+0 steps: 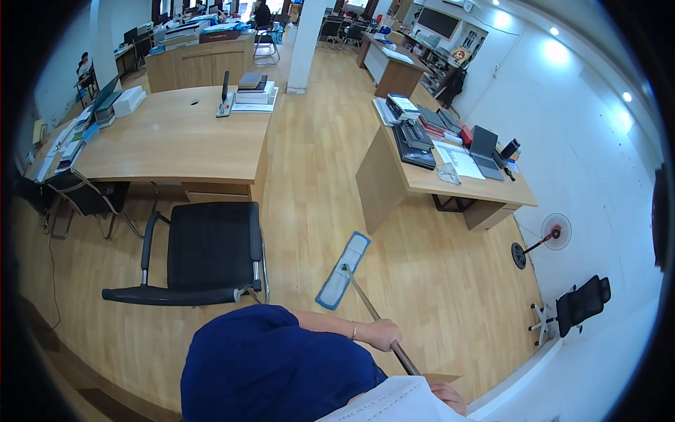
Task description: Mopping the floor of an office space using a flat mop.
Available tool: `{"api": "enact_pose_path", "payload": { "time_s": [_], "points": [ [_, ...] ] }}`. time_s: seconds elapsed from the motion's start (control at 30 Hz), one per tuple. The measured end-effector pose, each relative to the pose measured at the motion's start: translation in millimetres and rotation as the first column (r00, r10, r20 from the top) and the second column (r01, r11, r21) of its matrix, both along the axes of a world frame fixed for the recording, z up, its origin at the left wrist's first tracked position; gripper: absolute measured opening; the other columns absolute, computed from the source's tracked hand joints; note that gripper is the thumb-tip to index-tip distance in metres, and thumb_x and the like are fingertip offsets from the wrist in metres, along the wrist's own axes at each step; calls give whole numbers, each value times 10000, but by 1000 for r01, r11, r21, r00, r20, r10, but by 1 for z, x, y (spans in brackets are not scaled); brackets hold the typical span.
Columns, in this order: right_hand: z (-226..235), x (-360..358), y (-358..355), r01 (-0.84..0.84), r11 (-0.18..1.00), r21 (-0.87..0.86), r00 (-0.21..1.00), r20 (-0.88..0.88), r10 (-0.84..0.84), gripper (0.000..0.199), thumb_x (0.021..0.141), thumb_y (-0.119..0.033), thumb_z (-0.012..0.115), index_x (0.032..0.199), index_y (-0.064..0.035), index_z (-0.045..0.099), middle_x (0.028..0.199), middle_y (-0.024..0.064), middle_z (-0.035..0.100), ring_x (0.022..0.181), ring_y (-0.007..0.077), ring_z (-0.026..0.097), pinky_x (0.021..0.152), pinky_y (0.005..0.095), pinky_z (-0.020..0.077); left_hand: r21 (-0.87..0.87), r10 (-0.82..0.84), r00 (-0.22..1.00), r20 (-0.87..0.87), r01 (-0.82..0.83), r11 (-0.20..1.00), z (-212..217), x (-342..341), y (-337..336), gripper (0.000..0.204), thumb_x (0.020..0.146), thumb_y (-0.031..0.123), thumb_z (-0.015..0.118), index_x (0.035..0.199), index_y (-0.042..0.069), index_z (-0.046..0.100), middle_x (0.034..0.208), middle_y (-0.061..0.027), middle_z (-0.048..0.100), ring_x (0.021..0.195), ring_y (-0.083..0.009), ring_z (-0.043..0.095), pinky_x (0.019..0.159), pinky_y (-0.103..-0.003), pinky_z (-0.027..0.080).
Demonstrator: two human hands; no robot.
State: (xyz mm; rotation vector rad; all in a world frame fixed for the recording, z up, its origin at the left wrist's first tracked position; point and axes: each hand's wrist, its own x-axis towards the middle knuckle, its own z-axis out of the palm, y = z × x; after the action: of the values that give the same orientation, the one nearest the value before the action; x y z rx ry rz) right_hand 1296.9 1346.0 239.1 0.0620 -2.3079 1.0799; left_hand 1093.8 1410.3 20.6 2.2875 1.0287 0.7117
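A flat mop point(342, 271) with a blue-edged, grey-white pad lies on the wooden floor ahead of me, its pole slanting up toward my lower right. My left hand point(380, 334), with a thin bracelet at the wrist, is closed around the pole. Farther up the pole, at the lower edge, my right hand point(448, 397) shows in part with its fingers curled; white stitched fabric point(401, 401) hides the pole there. A dark blue sleeve covers my left upper arm.
A black armchair point(211, 246) stands left of the mop by a wooden desk point(183, 141). To the right are another desk point(408, 176) with a laptop point(485, 151) and books, a standing fan point(545, 239) and an office chair point(580, 306) along the wall. A white pillar point(306, 49) rises farther back.
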Motion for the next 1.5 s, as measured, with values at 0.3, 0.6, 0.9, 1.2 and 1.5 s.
{"api": "enact_pose_path", "payload": {
  "time_s": [0.3,0.6,0.9,1.2,1.5],
  "points": [
    [-139,72,86,507,642,-575,812,569,-131,289,903,-269,541,868,11,604,921,220,625,924,378,618,895,548,442,-29,119,992,-27,-120,992,-20,-25,64,138,649,211,637,595,89,600,634,-145,603,652,-367,599,586,-469,457],
    [-154,-15,193,-84,992,-91,994,-73,77,151,816,-154,670,915,-49,623,983,134,646,1073,306,578,943,468,440,-13,244,959,-141,-248,969,-53,-63,151,82,651,173,636,632,94,624,666,-150,615,683,-368,611,613,-470,478],
    [-135,-65,230,418,867,-271,908,139,-395,72,769,-37,672,815,-8,624,1068,215,630,1120,370,567,966,413,430,-67,536,769,-349,-591,804,-87,-96,235,54,738,200,609,771,170,639,865,-78,645,904,-287,628,693,-458,517],
    [-128,-80,272,233,947,-220,945,281,-168,109,765,-66,720,803,-16,630,1113,239,628,1177,367,541,1028,430,382,-85,656,685,-317,-709,700,-100,-118,239,73,767,227,605,809,178,640,940,-83,630,951,-288,620,691,-465,524],
    [-80,-76,302,5,983,-183,954,295,50,147,732,-104,746,787,-16,642,1042,231,662,1116,351,594,985,413,436,16,797,555,-236,-818,575,-71,-111,205,113,753,190,575,734,97,637,838,-139,641,862,-344,608,720,-449,509]
  ]
}}
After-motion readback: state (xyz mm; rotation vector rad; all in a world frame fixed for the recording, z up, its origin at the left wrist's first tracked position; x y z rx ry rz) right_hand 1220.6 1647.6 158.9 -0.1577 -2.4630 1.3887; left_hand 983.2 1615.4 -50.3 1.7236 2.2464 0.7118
